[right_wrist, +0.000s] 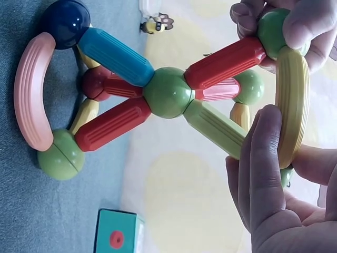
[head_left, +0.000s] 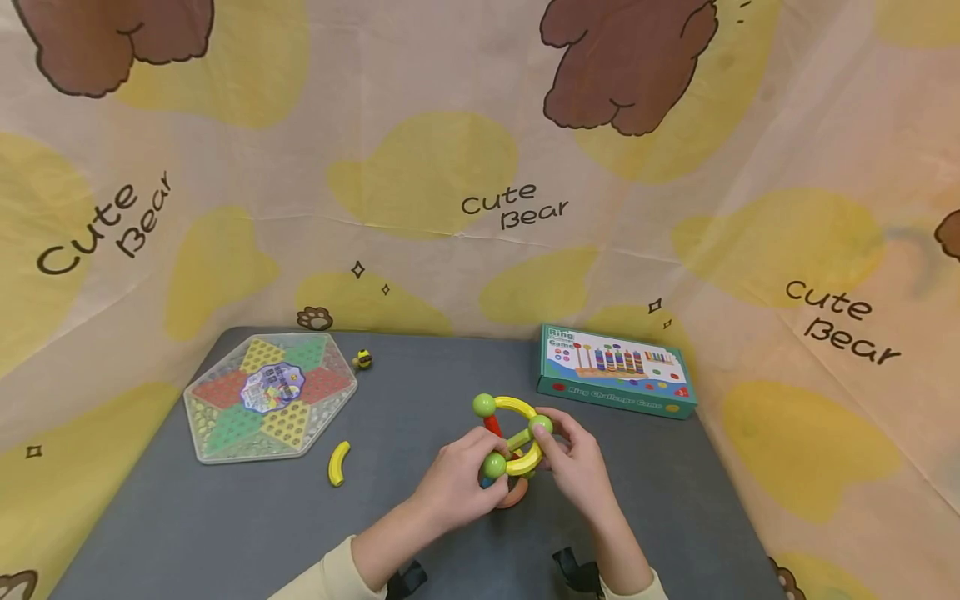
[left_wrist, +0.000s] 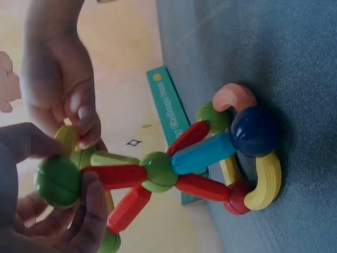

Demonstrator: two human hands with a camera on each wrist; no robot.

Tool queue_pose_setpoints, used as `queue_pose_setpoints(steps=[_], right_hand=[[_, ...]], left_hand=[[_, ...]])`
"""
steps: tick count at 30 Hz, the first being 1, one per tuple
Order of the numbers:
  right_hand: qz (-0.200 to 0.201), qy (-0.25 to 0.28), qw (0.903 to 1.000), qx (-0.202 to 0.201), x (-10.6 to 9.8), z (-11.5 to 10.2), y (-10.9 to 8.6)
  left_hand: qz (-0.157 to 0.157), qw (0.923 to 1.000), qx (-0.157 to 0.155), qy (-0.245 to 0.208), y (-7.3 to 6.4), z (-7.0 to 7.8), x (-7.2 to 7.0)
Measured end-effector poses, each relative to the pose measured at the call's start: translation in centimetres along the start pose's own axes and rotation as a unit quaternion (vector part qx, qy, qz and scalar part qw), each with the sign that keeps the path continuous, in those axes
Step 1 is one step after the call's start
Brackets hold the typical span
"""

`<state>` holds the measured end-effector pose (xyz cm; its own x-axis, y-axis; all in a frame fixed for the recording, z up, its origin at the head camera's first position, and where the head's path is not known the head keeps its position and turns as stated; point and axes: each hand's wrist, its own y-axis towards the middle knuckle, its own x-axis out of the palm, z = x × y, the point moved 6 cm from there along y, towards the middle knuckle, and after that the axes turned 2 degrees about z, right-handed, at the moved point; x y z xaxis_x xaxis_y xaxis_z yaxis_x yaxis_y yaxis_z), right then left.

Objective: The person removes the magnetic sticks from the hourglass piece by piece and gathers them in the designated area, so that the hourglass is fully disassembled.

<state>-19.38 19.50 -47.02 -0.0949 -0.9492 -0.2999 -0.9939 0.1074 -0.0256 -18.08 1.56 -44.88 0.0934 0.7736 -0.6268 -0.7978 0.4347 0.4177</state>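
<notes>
A magnetic ball-and-rod model stands on the grey table [head_left: 420, 383], its green centre ball [right_wrist: 168, 92] joining red, blue and light green rods. Around its base run a pink curved rod [right_wrist: 32, 92], yellow curved rods, a dark blue ball [left_wrist: 255, 132] and a red ball [left_wrist: 237, 197]. My left hand [head_left: 461, 477] pinches a green ball [left_wrist: 58, 182] at the top ring. On the ring's other side, my right hand [head_left: 583, 460] pinches another green ball [head_left: 540, 425], fingers against a yellow curved rod [right_wrist: 292, 105]. A third green ball [head_left: 484, 406] tops the far corner.
A loose yellow curved rod [head_left: 339, 464] lies left of the hands. Farther left is a hexagonal star-patterned board game box [head_left: 217, 392], with a small bee figure [head_left: 363, 359] beside it. A green Ring Challenge Game box [head_left: 615, 398] sits at the back right. Printed cloth [head_left: 420, 175] hangs behind.
</notes>
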Motion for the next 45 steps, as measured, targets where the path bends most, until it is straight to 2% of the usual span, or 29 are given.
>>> queue_pose_setpoints(steps=[3, 7, 15, 19, 22, 29, 40, 45], right_hand=[[0.002, -0.003, 1.0, 0.0, 0.0, -0.1, 0.0], [0.007, -0.012, 0.9999, -0.002, 0.0, -0.3, 0.0], [0.003, -0.012, 0.9999, 0.005, 0.0, -0.2, 0.1], [0.0, -0.008, 0.9999, 0.012, 0.0, -0.1, 0.1], [0.0, -0.008, 0.9999, 0.014, 0.0, -0.1, 0.1], [0.0, -0.008, 0.9998, 0.019, 0.0, -0.1, 0.1], [-0.006, -0.001, 0.9994, 0.034, 0.1, 0.0, 0.1], [-0.004, -0.005, 0.9995, 0.03, 0.1, -0.1, 0.1]], left_hand=[[0.028, 0.9995, -0.002, 0.014, 0.0, 0.2, 0.1], [0.05, 0.9983, 0.001, 0.03, 0.1, 0.5, 0.1], [0.064, 0.9976, -0.022, 0.012, 0.3, 0.4, -0.3], [0.082, 0.9963, -0.02, 0.017, 0.5, 0.5, -1.0], [0.091, 0.9952, -0.032, 0.014, 0.7, 0.3, -1.6], [0.073, 0.9917, -0.099, -0.037, 0.8, -1.1, -2.9], [0.091, 0.9844, -0.15, -0.011, 0.9, -3.7, -5.7], [0.083, 0.9808, -0.176, -0.017, 1.2, -5.2, -6.8]])
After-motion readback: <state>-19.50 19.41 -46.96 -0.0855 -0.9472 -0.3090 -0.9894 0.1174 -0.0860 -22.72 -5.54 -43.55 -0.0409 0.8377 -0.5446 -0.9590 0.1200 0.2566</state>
